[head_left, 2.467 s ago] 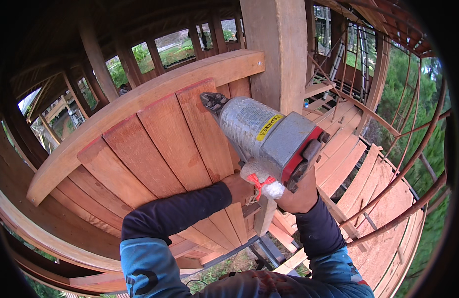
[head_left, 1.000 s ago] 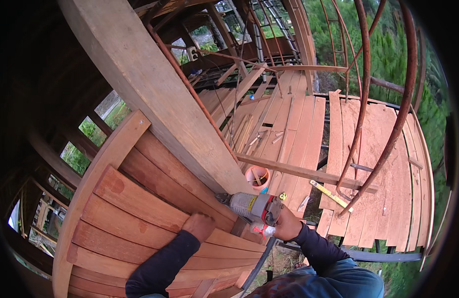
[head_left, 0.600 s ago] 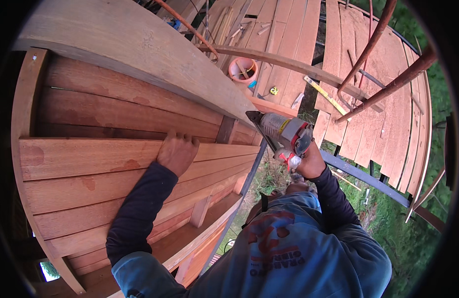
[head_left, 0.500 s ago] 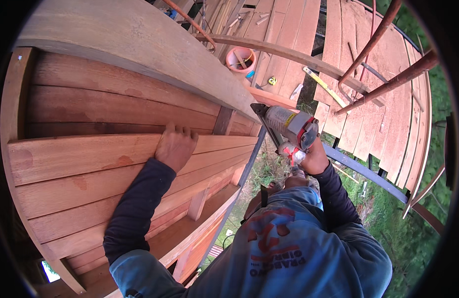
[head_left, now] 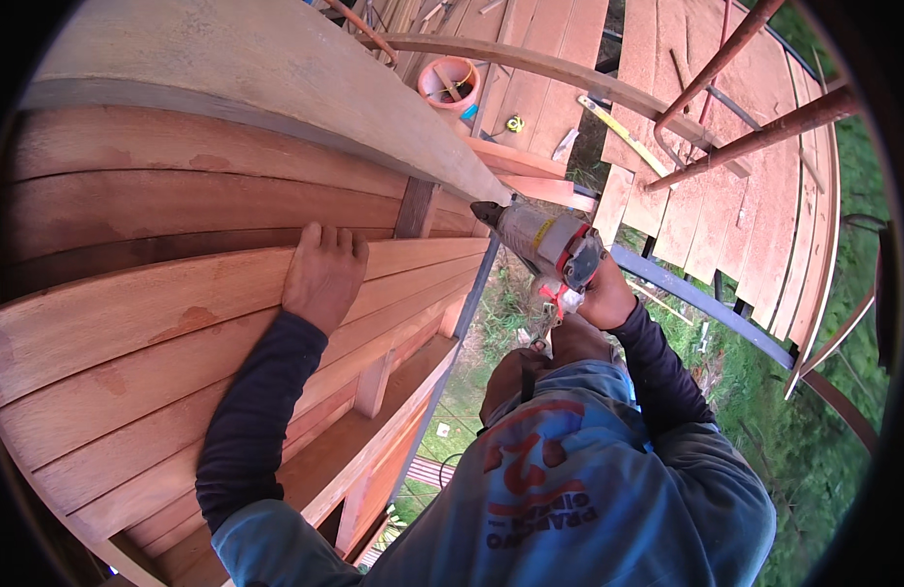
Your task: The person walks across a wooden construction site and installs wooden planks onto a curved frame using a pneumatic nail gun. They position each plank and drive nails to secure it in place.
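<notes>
My left hand [head_left: 325,277] rests on the top plank [head_left: 207,284] of a wall of reddish boards, its fingers hooked over the upper edge. In my right hand [head_left: 609,293] is a grey and red nail gun [head_left: 545,238], held by its handle. The gun's dark nose points left, close to the far end of the top plank. Whether it touches the wood, I cannot tell. Behind the plank, a short dark upright [head_left: 415,207] stands against more boards [head_left: 207,186].
A thick grey-brown beam [head_left: 276,88] runs above the boards. On the plank platform [head_left: 540,108] are an orange bucket [head_left: 434,98], a tape measure [head_left: 515,124] and a yellow level [head_left: 623,135]. Rusty scaffold poles [head_left: 765,137] cross at the right. Grass [head_left: 506,342] shows far below.
The view has shifted, so the boards and platform sit further left and higher. The nail gun's nose has come nearer the top plank's end. My left hand keeps its hold on the plank.
</notes>
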### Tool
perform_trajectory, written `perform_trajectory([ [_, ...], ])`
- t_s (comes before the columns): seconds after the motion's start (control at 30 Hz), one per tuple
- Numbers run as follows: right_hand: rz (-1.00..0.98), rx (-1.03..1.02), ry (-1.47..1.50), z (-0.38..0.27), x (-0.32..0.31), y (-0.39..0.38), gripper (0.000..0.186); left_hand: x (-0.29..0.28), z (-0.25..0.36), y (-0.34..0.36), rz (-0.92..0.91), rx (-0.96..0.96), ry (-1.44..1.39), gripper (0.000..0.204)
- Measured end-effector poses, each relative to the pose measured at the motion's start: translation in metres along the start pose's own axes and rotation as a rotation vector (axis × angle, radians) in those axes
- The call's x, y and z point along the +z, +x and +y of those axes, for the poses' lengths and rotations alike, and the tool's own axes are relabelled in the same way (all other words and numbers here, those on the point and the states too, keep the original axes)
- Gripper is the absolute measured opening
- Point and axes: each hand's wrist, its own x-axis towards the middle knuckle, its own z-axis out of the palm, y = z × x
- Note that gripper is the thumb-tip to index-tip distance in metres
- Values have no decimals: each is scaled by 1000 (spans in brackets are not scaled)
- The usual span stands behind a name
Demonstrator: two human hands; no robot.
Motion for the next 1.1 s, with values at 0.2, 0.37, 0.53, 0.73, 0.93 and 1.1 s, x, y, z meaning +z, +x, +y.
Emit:
perform_trajectory([
  [0.2, 21, 10, -16, 26, 6, -6, 51, 10, 15, 7, -17, -35, -24, 27],
  [0.37, 30, -12, 30, 74, 20, 2, 46, 16, 29, 8, 20, -80, -5, 30],
  [0.53, -109, 65, 110, 125, 38, 23, 54, 25, 47, 13, 1, -130, 12, 38],
  [0.73, -161, -189, 122, 184, 76, 49, 44, 45, 64, 14, 32, -207, 36, 54],
  [0.93, -183, -235, 27, 260, 108, 59, 38, 79, 99, 27, 54, -291, 5, 68],
  [1.1, -123, -221, 279, 343, 138, 45, 43, 119, 134, 39, 123, -239, 160, 75],
])
